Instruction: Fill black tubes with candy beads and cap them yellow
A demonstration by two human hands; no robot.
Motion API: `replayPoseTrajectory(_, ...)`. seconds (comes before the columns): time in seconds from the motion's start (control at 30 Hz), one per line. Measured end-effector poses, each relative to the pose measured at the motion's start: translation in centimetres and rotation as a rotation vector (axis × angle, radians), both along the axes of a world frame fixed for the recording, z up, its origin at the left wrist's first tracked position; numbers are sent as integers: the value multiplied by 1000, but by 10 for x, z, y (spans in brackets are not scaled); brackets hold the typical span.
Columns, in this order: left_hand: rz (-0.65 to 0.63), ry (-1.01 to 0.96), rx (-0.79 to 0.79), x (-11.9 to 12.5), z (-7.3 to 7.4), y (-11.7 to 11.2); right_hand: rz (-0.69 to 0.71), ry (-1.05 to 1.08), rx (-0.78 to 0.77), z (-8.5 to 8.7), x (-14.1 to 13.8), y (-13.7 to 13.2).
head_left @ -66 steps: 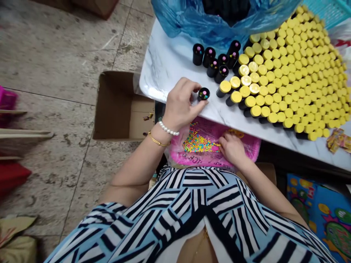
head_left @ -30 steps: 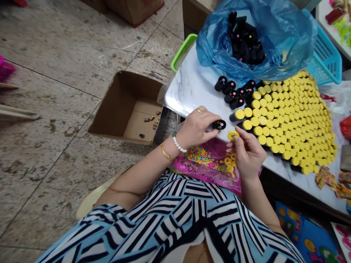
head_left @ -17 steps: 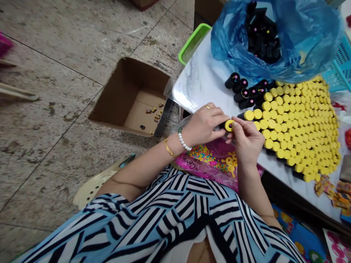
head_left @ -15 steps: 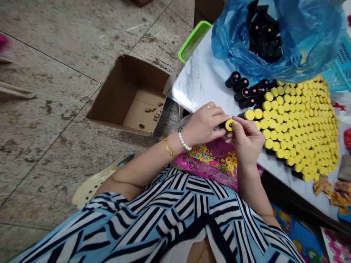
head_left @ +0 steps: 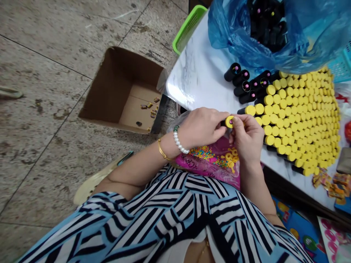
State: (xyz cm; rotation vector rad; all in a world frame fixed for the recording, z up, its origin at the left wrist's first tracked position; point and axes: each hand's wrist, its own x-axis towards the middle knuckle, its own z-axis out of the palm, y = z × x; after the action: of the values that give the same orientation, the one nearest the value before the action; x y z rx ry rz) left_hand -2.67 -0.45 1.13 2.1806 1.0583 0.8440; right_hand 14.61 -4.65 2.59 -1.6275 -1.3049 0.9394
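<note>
Hands (head_left: 201, 128) (head_left: 248, 140) closed on yellow-ringed black tube (head_left: 229, 121)

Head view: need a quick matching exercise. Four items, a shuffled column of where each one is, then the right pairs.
Items:
1. black tubes
2. small brown pieces
3. multicoloured beads
4. yellow ring

Places:
A. cardboard box
B. right hand
C. blue plastic bag
D. pink packet

Pairs: 1-C, 2-A, 3-D, 4-B
</note>
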Motion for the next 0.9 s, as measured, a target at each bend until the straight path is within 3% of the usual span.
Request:
replayPoseTrajectory(0.17, 44, -274, -279, 11, -1, 3, 3, 81, -84, -2, -1, 2)
replayPoseTrajectory(0.27, 105, -329, -308, 20, -9, 2, -14, 64, -27, -5, -3, 2)
replayPoseTrajectory(0.4, 59, -333, -327, 19, -12, -6, -30, 114, -31, -8, -3, 0)
replayPoseTrajectory(0.5, 22, -281, -255, 13, -9, -10, -28, 179, -44, -8, -1, -1)
replayPoseTrajectory(0.67, 31, -181, 3, 12, -10, -15, -98, 291, 95, -12, 3, -22)
replayPoseTrajectory(0.77, 36, -196, -25, 13, -12, -12, -117, 458, 83, -14, 5, -31)
replayPoseTrajectory(0.9, -35, -221, -103, 12, -11, -4, -67, 676, -34, -8, 6, -24)
